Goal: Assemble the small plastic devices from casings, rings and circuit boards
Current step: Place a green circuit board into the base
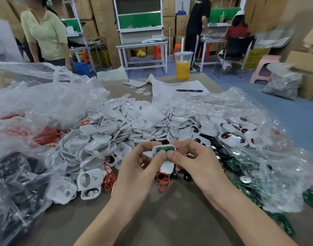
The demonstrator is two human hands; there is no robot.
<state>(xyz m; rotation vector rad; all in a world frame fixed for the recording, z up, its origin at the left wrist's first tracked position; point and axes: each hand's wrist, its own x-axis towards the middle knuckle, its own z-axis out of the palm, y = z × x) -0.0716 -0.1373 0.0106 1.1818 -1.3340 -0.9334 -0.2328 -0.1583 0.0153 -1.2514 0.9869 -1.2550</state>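
Note:
Above the brown table, my left hand [139, 167] and my right hand [193, 162] grip one small white casing [171, 148] between them. A green circuit board [162, 149] lies in that casing, and both thumbs press on it. Under the hands lie red rings [163, 181] and small black parts. A big heap of white casings [134, 128] covers the table behind the hands. More green circuit boards [248, 185] lie at the right, partly under clear plastic.
Clear plastic bags [45, 103] with red rings and black parts crowd the left. A bag of assembled devices [237, 134] sits right. A phone [134, 83], papers with a pen [189, 90] and an orange drink cup [183, 68] stand at the far edge. People work behind.

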